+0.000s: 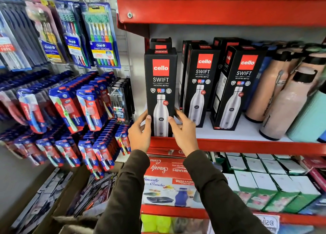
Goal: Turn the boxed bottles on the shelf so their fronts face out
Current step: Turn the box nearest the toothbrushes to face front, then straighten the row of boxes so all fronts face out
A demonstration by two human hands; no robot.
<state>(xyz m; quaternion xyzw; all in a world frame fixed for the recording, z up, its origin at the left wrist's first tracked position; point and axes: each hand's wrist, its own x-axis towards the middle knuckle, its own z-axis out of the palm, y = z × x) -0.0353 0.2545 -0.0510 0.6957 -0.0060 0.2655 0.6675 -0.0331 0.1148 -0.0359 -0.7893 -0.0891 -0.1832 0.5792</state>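
Three black Cello Swift bottle boxes stand in the front row of a white shelf [238, 133] with a red lip. The leftmost box [160, 85] stands at the shelf's front edge with its front facing out. My left hand [140, 133] holds its lower left edge and my right hand [183, 129] holds its lower right edge. The middle box [201, 82] and the right box [236, 85] show their fronts but are turned a little to the left. More black boxes [224, 42] stand behind them, mostly hidden.
Loose beige and teal bottles [285, 99] crowd the shelf's right end. Toothbrush packs [98, 34] hang on a wire grid to the left. A red shelf [220, 9] sits overhead. Lower shelves hold a red combo box [167, 180] and several green-white cartons [261, 186].
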